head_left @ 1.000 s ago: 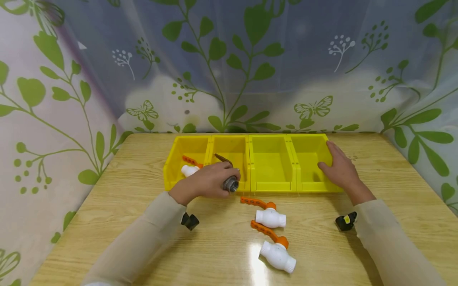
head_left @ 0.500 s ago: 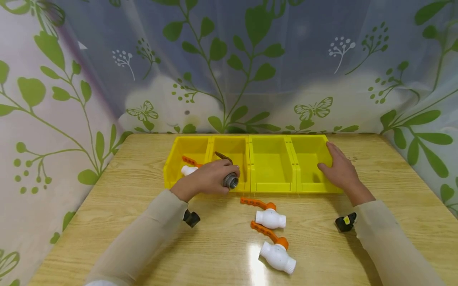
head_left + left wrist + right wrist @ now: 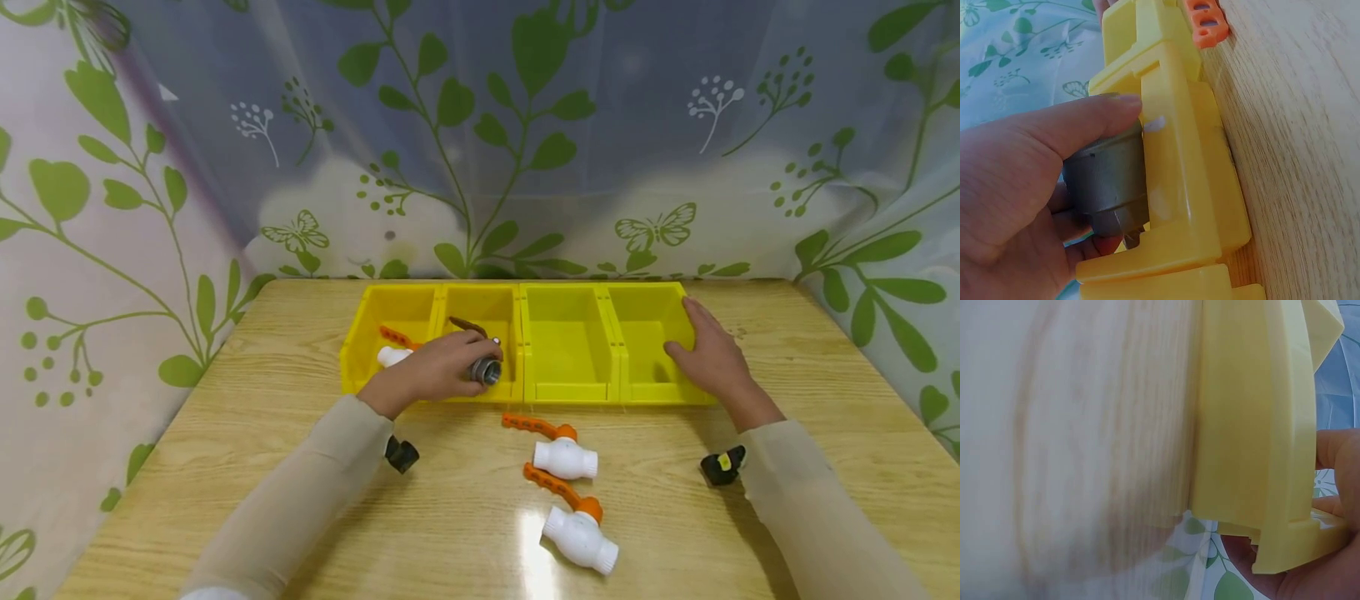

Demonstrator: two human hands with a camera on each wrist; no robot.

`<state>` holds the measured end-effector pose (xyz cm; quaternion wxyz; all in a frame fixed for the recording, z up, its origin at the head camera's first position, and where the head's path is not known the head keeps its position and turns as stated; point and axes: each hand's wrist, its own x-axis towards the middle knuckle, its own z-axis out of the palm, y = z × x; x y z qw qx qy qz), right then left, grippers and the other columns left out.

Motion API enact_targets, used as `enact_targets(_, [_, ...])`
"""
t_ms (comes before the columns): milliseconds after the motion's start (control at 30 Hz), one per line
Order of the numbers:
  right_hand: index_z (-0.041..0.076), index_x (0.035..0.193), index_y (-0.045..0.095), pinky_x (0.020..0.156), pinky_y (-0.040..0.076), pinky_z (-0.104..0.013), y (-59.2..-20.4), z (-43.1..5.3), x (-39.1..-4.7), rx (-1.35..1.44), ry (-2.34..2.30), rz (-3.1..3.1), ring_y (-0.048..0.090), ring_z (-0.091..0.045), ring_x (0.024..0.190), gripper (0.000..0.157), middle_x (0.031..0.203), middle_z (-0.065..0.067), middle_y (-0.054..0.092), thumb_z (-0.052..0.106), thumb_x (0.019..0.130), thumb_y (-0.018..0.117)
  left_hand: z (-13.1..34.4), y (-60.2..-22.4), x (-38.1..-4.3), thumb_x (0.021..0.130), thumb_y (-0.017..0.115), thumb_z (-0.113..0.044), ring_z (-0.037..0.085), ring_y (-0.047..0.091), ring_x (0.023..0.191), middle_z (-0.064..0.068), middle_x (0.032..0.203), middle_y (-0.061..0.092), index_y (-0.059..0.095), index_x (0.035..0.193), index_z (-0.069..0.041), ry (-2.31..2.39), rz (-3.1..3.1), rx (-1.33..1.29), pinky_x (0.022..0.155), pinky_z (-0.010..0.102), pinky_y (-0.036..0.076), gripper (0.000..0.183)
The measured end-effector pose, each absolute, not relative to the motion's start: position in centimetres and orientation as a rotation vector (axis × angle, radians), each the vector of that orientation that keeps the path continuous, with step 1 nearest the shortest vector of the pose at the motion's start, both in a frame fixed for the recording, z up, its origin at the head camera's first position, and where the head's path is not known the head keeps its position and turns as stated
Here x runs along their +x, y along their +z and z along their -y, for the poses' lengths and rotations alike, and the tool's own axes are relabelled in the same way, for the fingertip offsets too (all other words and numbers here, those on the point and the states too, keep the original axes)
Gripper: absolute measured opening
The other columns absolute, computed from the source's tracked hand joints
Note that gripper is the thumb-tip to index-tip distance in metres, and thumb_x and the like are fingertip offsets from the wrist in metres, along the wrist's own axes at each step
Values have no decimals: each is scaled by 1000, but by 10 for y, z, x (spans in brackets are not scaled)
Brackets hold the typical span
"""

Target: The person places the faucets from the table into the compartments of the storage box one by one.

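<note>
My left hand (image 3: 427, 369) holds a grey metal ball valve (image 3: 487, 372) with a brown lever, inside the second yellow bin (image 3: 512, 385) from the left. In the left wrist view the valve body (image 3: 1110, 181) sits between thumb and fingers, close behind the bin's front wall (image 3: 1175, 156). My right hand (image 3: 714, 354) grips the outer side wall of the rightmost yellow bin (image 3: 660, 392), thumb inside and fingers outside. The right wrist view shows that bin's edge (image 3: 1291, 425) between thumb and fingers.
Two white plastic ball valves with orange levers lie on the wooden table (image 3: 450, 517): one (image 3: 566, 460) near the bins, another (image 3: 580, 540) closer to me. A similar white valve (image 3: 393, 357) is in the leftmost bin (image 3: 352, 358). A patterned curtain (image 3: 555, 208) hangs behind.
The left hand and the metal valve have shifted slightly away from me, farther into the second bin. My right hand stays on the rightmost bin.
</note>
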<state>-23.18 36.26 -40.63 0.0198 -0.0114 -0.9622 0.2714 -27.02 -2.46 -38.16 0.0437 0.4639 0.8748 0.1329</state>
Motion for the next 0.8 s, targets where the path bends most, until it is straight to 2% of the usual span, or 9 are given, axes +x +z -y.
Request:
enact_targets(233, [8,147,0,99,14,-63,-405,-361,-230,-30,852,2986,9,-46,132,74,150,-19,1,28,93,46,25,-384,-273,82,65,-31,11,46,93,-2,114,49,52,119,-20,434,-2656,1351,77,26,44,41])
enact_targets(800, [6,146,0,100,14,-62,-403,-360,-229,-38,852,2986,8,-45,133,74,150,-20,1,26,92,47,18,-392,-283,85,59,-39,10,46,96,-1,120,48,45,130,-19,395,-2727,1325,81,26,43,51])
